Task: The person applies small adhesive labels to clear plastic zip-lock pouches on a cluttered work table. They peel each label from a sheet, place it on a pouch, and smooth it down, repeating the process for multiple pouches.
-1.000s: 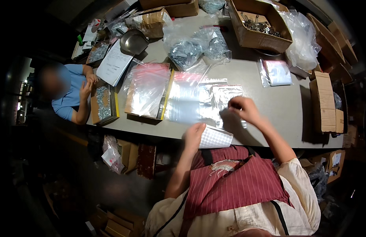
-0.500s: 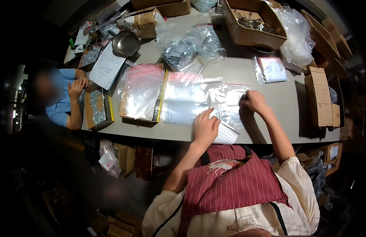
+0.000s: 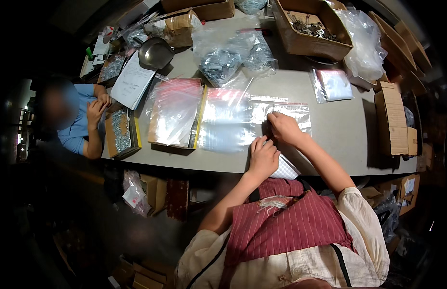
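Note:
My left hand [image 3: 264, 158], fingers bent and close together, holds a sheet of small round white stickers [image 3: 285, 168] near the table's front edge. Part of the sheet is hidden beneath that hand. Just beyond it, my right hand [image 3: 286, 129] is closed in a pinch over the clear zip bags; whatever lies between its fingertips is too small to make out. One flat clear zip bag [image 3: 300, 113] shows behind and right of this hand. To the left, overlapping it, spreads a row of similar bags [image 3: 226, 123] with glare on them.
An open carton of clear bags [image 3: 173, 113] stands left of the row. Beyond are bags of metal parts [image 3: 221, 65] and a cardboard box of metal pieces [image 3: 312, 41]. A bag pack [image 3: 333, 85] lies at right. Another person [image 3: 81, 115] sits at left beside a box of small parts [image 3: 121, 132].
My right hand has moved left across the zip bag, toward my left hand. The left hand has shifted right and nearer with the sticker sheet, its fingers now more bent.

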